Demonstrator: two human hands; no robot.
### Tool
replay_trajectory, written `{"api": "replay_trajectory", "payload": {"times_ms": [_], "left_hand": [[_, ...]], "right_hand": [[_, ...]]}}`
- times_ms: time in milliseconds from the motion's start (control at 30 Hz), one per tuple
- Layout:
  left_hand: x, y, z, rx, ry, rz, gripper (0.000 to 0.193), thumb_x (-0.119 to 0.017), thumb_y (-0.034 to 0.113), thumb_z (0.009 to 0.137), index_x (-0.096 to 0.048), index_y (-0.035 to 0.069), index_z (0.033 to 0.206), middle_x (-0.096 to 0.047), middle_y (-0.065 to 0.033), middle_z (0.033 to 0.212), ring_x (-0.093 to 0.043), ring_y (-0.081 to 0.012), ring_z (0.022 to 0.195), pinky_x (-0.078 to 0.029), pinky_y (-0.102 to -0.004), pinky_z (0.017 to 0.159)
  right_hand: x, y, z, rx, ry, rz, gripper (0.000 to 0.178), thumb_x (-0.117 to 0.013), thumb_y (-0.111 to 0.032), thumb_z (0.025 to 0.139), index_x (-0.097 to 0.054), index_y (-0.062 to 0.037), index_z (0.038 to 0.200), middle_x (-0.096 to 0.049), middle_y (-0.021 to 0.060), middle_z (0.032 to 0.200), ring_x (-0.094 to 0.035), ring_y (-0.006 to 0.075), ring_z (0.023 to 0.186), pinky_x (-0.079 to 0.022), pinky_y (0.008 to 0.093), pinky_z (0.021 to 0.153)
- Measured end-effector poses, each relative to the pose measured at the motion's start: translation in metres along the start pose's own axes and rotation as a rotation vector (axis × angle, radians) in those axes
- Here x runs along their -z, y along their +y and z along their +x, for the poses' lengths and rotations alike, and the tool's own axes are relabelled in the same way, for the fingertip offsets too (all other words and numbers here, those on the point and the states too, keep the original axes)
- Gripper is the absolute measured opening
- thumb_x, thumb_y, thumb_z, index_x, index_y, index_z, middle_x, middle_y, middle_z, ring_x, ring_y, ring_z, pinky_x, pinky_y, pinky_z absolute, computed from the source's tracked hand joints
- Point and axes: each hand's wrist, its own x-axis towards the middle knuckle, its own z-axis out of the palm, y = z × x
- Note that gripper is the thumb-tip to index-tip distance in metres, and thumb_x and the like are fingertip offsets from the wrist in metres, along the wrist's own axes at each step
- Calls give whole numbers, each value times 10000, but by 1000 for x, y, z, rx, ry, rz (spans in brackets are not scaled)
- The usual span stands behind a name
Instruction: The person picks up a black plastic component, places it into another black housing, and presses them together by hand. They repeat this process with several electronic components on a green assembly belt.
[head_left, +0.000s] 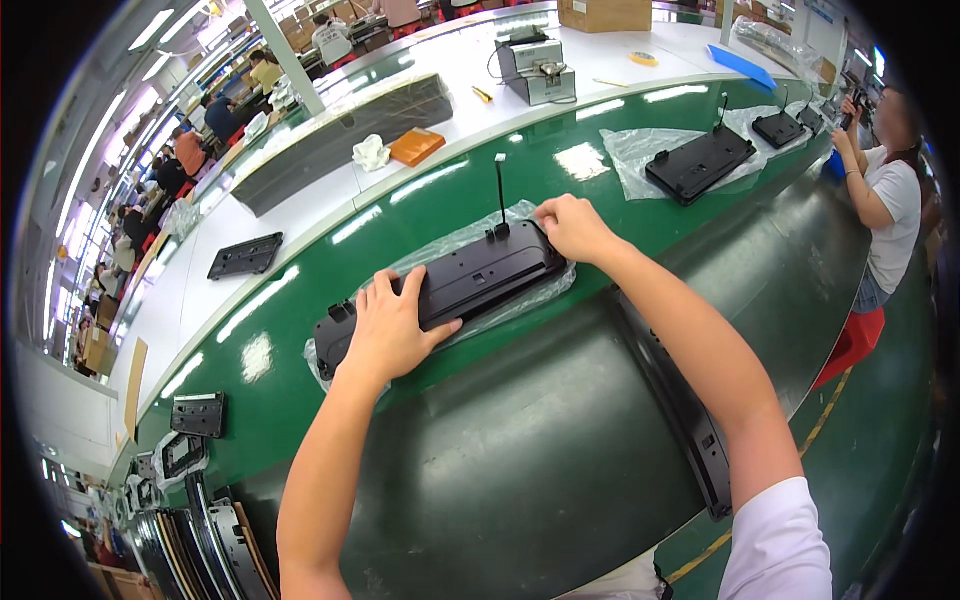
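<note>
Left grip (388, 332) splayed, released, on a black panel (505, 262) — mid-frame.
Right grip (578, 230) curled at its right end — cannot tell if grasping.

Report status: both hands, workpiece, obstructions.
Left hand spread on long black plastic panel, right hand at right end. Panel on clear plastic sheet. Thin black cable upright, touching neither hand.

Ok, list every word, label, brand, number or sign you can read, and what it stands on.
None can be read.
Long black panel: no legible lettering.
Grey boxy device: any markings are too small.
Seated worker's white shirt: any print on its back is too small and blurred.
</note>
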Motion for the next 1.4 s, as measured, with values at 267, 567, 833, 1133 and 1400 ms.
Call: {"api": "replay_trajectory", "payload": {"times_ms": [267,567,833,1133,1400], "left_hand": [[-7,12,14,-11,-47,74,960,-790,644,829,-476,61,1524,-445,-305,1440,-461,-504,1333,-395,-568,1137],[-11,26,12,-16,52,108,952,-704,716,848,-523,31,1483,-512,-311,1395,-460,-446,1354,-304,-591,1170],[-1,-24,-50,109,295,149,674,-789,480,876,-620,88,1397,-503,-272,1488,-459,-453,1388,-321,-584,1182],[-11,-67,-42,147,462,-305,349,-740,304,957,-722,67,1212,-710,-176,1220,-694,-369,1081,-556,-431,929],[9,-62,-25,245,298,-427,330,-734,306,974,-759,18,1134,-763,-217,952,-746,-357,872,-566,-399,829]], "right_hand": [[7,-15,-16,-52,-154,-398,389,-676,-407,989,-726,-63,1163,-615,245,1240,-627,443,1160,-531,520,992],[-6,3,-22,-26,-31,-201,286,-493,-242,1074,-641,-86,1262,-724,277,1052,-687,512,977,-564,587,865],[-14,31,3,227,-52,-401,243,-542,-130,977,-697,-62,1150,-733,241,1056,-702,444,997,-574,549,875],[41,19,33,-103,-350,-263,313,-576,-201,986,-762,-51,1188,-745,257,1069,-714,406,1017,-539,451,957],[57,11,55,-330,-485,-257,340,-602,-281,1018,-777,-66,1215,-739,107,937,-664,218,741,-554,406,562]]}}
